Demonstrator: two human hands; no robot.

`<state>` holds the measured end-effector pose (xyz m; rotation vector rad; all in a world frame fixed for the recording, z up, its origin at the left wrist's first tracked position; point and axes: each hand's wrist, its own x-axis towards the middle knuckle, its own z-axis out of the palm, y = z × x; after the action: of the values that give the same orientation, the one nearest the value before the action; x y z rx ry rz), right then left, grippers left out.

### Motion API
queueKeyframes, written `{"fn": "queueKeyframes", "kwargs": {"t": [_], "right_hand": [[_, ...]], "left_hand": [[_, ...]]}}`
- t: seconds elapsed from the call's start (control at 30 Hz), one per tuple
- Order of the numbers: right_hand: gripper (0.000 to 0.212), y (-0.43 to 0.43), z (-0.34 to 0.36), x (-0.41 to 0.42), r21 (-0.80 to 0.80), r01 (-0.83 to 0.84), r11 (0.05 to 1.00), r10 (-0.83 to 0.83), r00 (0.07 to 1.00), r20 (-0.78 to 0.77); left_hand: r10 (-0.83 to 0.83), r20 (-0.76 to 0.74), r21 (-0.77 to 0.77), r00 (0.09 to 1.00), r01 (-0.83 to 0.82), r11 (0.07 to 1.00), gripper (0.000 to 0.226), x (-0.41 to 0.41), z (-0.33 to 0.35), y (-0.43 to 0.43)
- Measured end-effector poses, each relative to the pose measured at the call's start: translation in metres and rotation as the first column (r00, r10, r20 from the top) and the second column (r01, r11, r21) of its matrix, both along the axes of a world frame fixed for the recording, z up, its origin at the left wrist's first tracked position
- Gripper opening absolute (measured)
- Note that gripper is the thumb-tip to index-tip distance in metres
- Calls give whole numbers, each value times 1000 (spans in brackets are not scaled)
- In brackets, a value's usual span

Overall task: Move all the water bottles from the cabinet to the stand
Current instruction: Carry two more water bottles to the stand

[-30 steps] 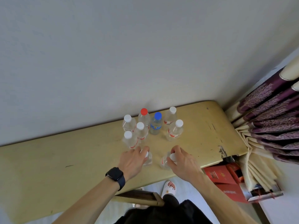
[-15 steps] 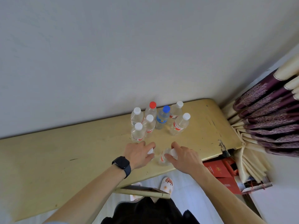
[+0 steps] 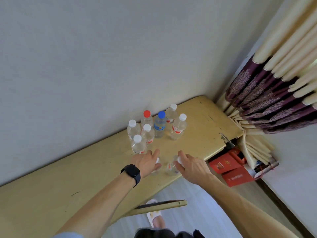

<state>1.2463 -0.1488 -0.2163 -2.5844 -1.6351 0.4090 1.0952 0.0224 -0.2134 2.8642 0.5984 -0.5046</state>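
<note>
Two clear water bottles stand near the front edge of a yellow wooden top (image 3: 68, 177). My left hand (image 3: 145, 163), with a black watch on its wrist, grips the top of the left bottle (image 3: 156, 170). My right hand (image 3: 191, 167) grips the white-capped neck of the right bottle (image 3: 171, 168). Behind them, near the wall, stands a cluster of several upright bottles: one with a red cap (image 3: 147, 117), one with a blue cap (image 3: 160, 125), and the others white-capped (image 3: 178, 126). My hands hide most of the two bottles they hold.
An open yellow door (image 3: 163, 205) juts out below the top's front edge, above my slippered foot (image 3: 154, 219). Red boxes (image 3: 229, 169) lie on the floor at the right. A purple and cream curtain (image 3: 267, 93) hangs past the top's right end.
Both hands have stayed on the two front bottles, almost in place. The view has shifted, so the bottles and the top now sit further right.
</note>
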Motion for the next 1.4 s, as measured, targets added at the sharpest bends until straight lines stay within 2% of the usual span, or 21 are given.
{"fn": "queueKeyframes", "kwargs": {"t": [0.1, 0.17, 0.37, 0.43, 0.53, 0.67, 0.8, 0.93, 1.03, 1.13, 1.23, 1.4], "right_hand": [[36, -24, 0, -7, 22, 105, 994, -103, 993, -59], [31, -53, -2, -13, 37, 234, 972, -230, 969, -93], [28, -178, 0, -43, 80, 594, 801, -580, 802, -142], [29, -229, 9, -58, 103, 679, 727, -669, 734, -118], [33, -315, 31, -95, 149, 794, 589, -794, 603, -76], [32, -434, 84, -169, 275, 902, 334, -929, 365, -69], [27, -536, 151, -259, 444, 893, 77, -990, 120, -68], [23, -621, 221, -355, 605, 786, -130, -992, -104, -78], [24, -672, 268, -422, 711, 663, -234, -967, -232, -102], [25, -715, 302, -480, 767, 559, -315, -918, -385, -97], [29, -752, 326, -531, 774, 504, -383, -847, -526, -77], [24, -805, 352, -594, 756, 457, -469, -736, -675, -49]], "left_hand": [[-93, -15, 13, 996, 93, 996, 48, 5, 5, -10], [-206, -43, 47, 978, 208, 977, 48, 14, 9, -24], [-462, -29, 16, 886, 463, 886, 33, 47, 28, -101], [-566, 8, 14, 825, 566, 825, 30, 52, 37, -143], [-726, 67, 71, 684, 723, 687, 34, 53, 53, -220], [-843, 182, 79, 507, 847, 526, 27, 49, 90, -337], [-902, 265, 49, 340, 930, 365, 30, 35, 148, -464], [-931, 355, 140, 83, 980, 141, 29, 7, 215, -592], [-898, 424, 210, -117, 977, -28, 28, -27, 262, -675], [-834, 475, 275, -279, 948, -161, 26, -58, 299, -753], [-773, 512, 289, -374, 923, -255, 27, -87, 328, -827], [-645, 559, 296, -521, 852, -433, 22, -142, 359, -932]]}}
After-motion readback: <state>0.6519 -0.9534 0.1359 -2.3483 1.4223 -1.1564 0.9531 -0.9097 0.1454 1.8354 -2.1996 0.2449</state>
